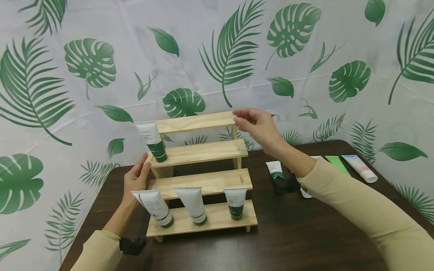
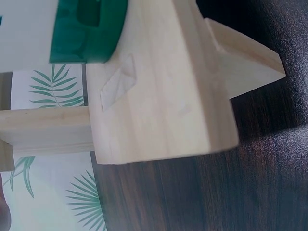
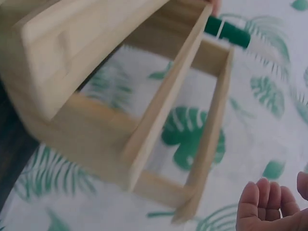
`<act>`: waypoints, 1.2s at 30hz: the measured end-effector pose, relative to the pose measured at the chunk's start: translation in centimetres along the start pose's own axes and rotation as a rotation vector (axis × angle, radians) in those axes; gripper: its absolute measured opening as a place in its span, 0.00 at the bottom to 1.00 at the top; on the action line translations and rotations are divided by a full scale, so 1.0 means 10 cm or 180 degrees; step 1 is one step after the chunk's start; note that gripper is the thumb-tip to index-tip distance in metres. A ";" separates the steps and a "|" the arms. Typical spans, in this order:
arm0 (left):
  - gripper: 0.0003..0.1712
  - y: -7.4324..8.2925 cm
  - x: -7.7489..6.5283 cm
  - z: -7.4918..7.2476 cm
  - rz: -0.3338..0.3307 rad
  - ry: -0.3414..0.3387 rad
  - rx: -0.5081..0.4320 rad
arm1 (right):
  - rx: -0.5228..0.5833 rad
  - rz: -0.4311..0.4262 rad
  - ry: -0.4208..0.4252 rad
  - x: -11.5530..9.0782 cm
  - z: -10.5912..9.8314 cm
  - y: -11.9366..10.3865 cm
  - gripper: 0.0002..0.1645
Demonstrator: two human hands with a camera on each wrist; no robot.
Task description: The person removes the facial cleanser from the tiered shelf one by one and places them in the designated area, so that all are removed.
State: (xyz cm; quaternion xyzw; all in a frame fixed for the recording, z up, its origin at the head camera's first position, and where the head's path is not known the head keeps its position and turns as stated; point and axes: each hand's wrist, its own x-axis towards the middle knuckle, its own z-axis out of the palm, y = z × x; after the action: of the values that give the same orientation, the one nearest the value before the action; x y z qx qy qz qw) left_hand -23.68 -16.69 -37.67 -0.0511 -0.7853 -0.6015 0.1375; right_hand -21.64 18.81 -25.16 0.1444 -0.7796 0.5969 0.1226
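Observation:
A stepped wooden display stand (image 1: 200, 152) carries white tubes with green lower ends. One tube (image 1: 152, 141) is upright at the left end of its second-highest tier; its green end (image 2: 89, 29) looms in the left wrist view. My left hand (image 1: 135, 177) is beside that end of the tier, fingers loosely bent; whether they touch the wood I cannot tell. By the right end of the top tier is my right hand (image 1: 257, 126). The right wrist view shows this hand (image 3: 269, 209) with bent fingers, thumb apart and nothing held.
On the lowest tier stand a leaning tube (image 1: 154, 207), a plain white tube (image 1: 191, 203) and a smaller tube (image 1: 235, 203). More tubes lie on the dark table (image 1: 305, 233) at right, including a green tube (image 1: 337, 164) and a pink-and-white tube (image 1: 359, 168). A leaf-patterned cloth (image 1: 135, 22) hangs behind.

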 end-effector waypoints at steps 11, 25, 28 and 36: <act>0.27 0.05 -0.02 -0.03 0.0016 -0.0019 -0.0014 | 0.0524 0.0166 -0.0397 0.08 0.48 -0.32 0.21; 0.27 0.13 -0.05 -0.01 0.0007 -0.0064 -0.0049 | 0.0835 0.0535 -0.0667 0.24 1.10 -0.53 0.20; 0.27 0.18 -0.08 -0.01 0.0021 -0.0060 -0.0048 | 0.0813 0.0575 -0.0690 0.28 1.21 -0.52 0.18; 0.26 0.33 -0.15 0.00 0.0053 -0.0062 0.0021 | 0.0690 0.0735 -0.0699 0.42 1.46 -0.54 0.20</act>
State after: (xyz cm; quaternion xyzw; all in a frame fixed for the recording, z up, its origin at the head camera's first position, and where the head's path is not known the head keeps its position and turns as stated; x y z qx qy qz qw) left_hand -21.43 -15.63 -35.01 -0.0631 -0.7881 -0.5972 0.1351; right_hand -23.75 3.08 -22.53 0.1306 -0.7308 0.6682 -0.0489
